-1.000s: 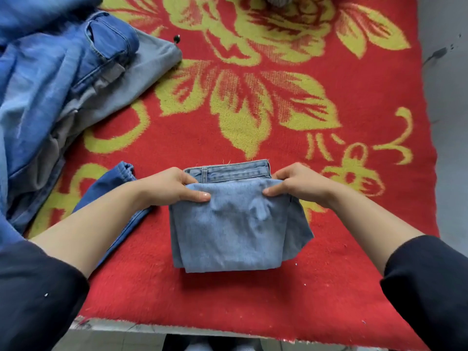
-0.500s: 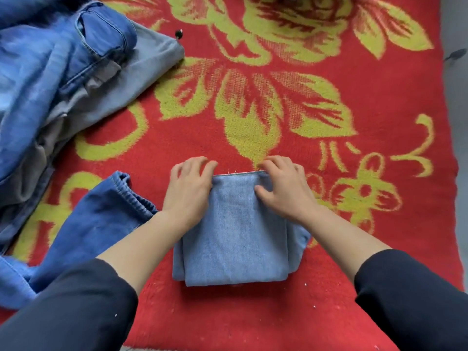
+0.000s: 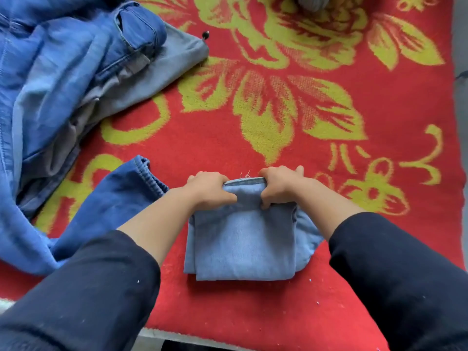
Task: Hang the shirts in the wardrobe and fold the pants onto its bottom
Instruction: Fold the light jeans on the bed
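Head view looks down on the folded light-blue jeans [image 3: 243, 244], a compact, near-square packet lying flat on the red flowered blanket [image 3: 379, 287], straight in front of the person and between the two forearms. Both hands sit at the packet's far edge. The left hand [image 3: 210, 191] curls round the far-left corner and the right hand [image 3: 281, 186] round the far-right corner, fingers hooked over the edge and thumbs on the top layer, so each grips the denim rather than lying flat on it. The packet runs slightly longer toward the body than across, its near fold facing the person. Neither hand is nearer than the other, so any lift would probably be two-handed and even. A dark-blue pant leg [image 3: 106, 206] lies just beside the packet under the left forearm, seemingly not touching it. A heap of blue denim and grey cloth [image 3: 63, 79] sits well apart at the upper left. Bare blanket shows beyond the hands and to the right, and the blanket's near edge [image 3: 177, 335] is close below the packet. No wardrobe is in view, so its direction cannot be told.
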`<action>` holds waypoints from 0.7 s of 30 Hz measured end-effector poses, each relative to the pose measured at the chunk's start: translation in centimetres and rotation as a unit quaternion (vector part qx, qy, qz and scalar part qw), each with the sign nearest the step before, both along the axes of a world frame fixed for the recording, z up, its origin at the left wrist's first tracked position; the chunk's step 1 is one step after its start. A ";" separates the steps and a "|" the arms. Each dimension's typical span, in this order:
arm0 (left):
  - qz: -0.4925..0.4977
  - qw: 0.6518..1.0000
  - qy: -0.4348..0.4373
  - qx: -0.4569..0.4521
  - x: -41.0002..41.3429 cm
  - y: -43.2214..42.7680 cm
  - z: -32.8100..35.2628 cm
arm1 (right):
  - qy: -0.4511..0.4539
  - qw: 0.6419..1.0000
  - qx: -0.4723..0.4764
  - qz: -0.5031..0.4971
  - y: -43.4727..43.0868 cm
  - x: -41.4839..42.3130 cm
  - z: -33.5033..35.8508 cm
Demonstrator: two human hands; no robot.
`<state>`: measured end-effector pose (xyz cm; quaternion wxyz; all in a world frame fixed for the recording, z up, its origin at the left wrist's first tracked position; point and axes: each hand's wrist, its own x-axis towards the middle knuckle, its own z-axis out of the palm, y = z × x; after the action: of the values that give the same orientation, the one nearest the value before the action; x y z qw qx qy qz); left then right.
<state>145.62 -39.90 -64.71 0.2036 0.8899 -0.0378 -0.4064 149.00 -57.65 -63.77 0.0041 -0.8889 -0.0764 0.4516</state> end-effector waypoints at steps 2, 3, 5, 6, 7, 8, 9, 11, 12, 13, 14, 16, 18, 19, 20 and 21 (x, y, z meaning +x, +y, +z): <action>0.005 1.000 -0.014 0.006 -2.0 0.1 0.2 | -0.025 1.000 0.011 0.005 0.2 -1.6 0.4; 0.001 0.999 -0.033 0.014 -3.0 0.2 0.2 | -0.050 0.998 0.022 0.016 0.1 -2.4 0.6; -0.007 0.995 -0.098 0.025 -5.0 0.2 0.3 | -0.133 0.988 0.043 0.071 -0.4 -4.2 1.3; -0.002 0.990 -0.140 0.020 -6.1 0.3 0.5 | -0.179 0.977 0.049 0.108 -0.7 -5.2 1.7; 0.006 0.983 -0.182 0.007 -7.1 0.4 0.8 | -0.219 0.964 0.053 0.143 -1.0 -6.3 2.3; 0.016 0.976 -0.218 -0.011 -8.2 0.5 1.3 | -0.248 0.951 0.062 0.171 -1.3 -7.4 2.8; 0.023 0.968 -0.247 -0.031 -9.3 0.8 1.8 | -0.262 0.943 0.078 0.190 -1.5 -8.2 3.6; 0.039 0.960 -0.269 -0.062 -11.4 1.4 3.1 | -0.261 0.933 0.118 0.218 -1.4 -9.3 5.4; 0.051 0.960 -0.264 -0.070 -12.5 1.8 3.9 | -0.253 0.929 0.131 0.236 -1.0 -9.7 6.5; 0.068 0.962 -0.253 -0.073 -13.6 2.4 4.9 | -0.246 0.924 0.141 0.258 -0.3 -10.0 7.6; 0.088 0.964 -0.242 -0.072 -14.8 3.1 6.0 | -0.241 0.915 0.148 0.286 0.5 -10.5 8.9; 0.126 0.963 -0.231 -0.055 -17.8 4.6 8.5 | -0.239 0.894 0.164 0.343 2.9 -11.6 11.7; 0.169 0.955 -0.243 -0.030 -21.2 6.3 11.0 | -0.232 0.877 0.180 0.381 5.8 -13.2 14.1; 0.193 0.947 -0.255 -0.017 -23.0 7.4 12.2 | -0.224 0.871 0.186 0.395 7.4 -14.1 15.2; 0.217 0.940 -0.262 -0.003 -24.7 8.7 13.3 | -0.218 0.865 0.193 0.408 9.1 -15.1 16.0; 0.239 0.935 -0.262 0.011 -26.5 10.1 14.5 | -0.214 0.858 0.204 0.421 11.0 -16.1 16.8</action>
<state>119.13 -29.76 -50.22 0.2679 0.9497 0.1288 -0.0984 132.89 -46.68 -46.95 -0.0215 -0.8259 -0.5327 0.1833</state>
